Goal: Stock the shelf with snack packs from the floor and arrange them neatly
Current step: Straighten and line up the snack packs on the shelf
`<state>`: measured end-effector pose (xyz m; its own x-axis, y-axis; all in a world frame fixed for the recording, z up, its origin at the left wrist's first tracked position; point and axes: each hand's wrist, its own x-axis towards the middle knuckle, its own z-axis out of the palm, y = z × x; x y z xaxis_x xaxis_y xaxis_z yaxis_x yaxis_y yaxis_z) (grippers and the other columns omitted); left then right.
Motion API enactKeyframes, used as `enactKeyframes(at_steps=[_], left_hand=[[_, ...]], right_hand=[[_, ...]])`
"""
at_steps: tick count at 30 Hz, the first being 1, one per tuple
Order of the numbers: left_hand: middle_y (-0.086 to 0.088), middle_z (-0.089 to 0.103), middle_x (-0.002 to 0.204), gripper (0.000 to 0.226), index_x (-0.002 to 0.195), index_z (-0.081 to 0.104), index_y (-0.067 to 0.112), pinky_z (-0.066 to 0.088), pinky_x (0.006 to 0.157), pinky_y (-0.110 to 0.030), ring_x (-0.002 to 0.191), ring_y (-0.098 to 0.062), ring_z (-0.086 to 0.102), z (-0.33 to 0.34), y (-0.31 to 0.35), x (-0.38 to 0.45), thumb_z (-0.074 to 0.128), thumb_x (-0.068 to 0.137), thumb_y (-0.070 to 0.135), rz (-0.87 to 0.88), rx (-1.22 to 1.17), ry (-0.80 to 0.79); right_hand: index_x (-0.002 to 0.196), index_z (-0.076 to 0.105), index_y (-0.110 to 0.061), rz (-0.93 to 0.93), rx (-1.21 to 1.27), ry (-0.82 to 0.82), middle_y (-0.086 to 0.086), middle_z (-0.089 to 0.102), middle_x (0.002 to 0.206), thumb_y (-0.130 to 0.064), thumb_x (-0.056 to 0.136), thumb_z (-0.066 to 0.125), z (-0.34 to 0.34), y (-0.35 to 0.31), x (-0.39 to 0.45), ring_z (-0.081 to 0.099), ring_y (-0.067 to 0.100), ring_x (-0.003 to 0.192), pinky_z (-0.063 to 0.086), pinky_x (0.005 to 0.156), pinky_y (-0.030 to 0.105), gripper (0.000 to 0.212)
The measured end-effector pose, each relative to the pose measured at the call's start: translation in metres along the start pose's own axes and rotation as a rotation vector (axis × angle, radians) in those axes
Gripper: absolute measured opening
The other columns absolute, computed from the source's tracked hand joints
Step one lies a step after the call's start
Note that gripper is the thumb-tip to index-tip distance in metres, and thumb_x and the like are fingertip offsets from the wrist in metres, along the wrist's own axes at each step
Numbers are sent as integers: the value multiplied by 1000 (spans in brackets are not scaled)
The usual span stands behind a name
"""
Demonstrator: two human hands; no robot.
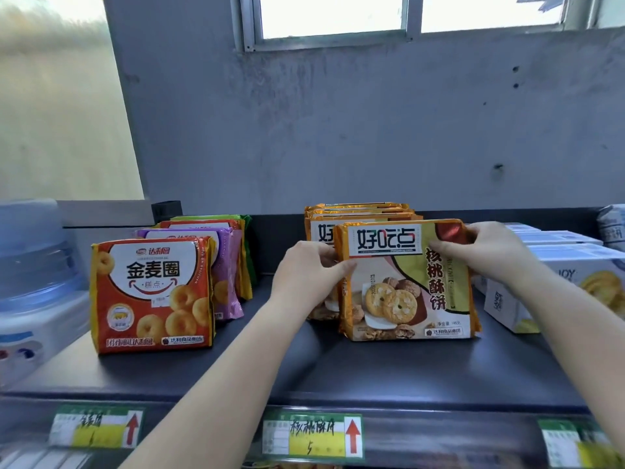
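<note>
A gold walnut-cookie pack (402, 286) stands upright on the dark shelf (304, 363), at the front of a row of matching gold packs (351, 214). My left hand (307, 269) grips its left edge and my right hand (480, 248) grips its upper right corner. Further left, an orange ring-biscuit pack (152, 296) stands at the front of a second row, with purple, orange and green packs (226, 262) behind it.
White and blue boxes (554, 265) fill the shelf's right end. A water dispenser with a blue bottle (37, 258) stands at the left. Price labels with red arrows (313, 434) line the shelf's front rail. A grey wall and a window rise behind.
</note>
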<state>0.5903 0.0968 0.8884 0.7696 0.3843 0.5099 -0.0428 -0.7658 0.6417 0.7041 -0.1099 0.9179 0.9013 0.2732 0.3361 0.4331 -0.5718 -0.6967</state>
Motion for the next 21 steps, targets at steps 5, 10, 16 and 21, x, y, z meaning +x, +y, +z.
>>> enactKeyframes(at_steps=[5,10,16,21], left_hand=[[-1,76,89,20,90,75,15,58,73,-36,79,-11,69,-14,-2,-1,67,81,31,11,-17,103],[-4,75,93,23,94,74,12,55,69,-29,79,-10,65,-27,-14,-4,66,82,30,15,17,188],[-3,71,107,29,108,67,15,43,64,-13,85,-6,58,-30,-21,-3,66,82,30,-9,19,149],[-3,53,104,41,112,51,13,48,80,-31,95,-17,51,-21,-4,-12,68,79,30,125,135,446]], right_hand=[[75,65,-15,-121,111,42,3,70,76,-40,74,73,20,-8,-5,65,22,76,55,67,37,26],[75,61,-19,-255,92,90,-1,62,72,-34,79,70,37,-22,-9,55,16,69,38,54,22,18],[90,64,-15,-221,44,58,0,63,82,-41,80,67,45,-20,-5,57,17,78,40,58,25,27],[97,61,-13,-267,17,277,-1,59,82,-38,80,67,36,-16,-14,53,15,79,37,65,24,31]])
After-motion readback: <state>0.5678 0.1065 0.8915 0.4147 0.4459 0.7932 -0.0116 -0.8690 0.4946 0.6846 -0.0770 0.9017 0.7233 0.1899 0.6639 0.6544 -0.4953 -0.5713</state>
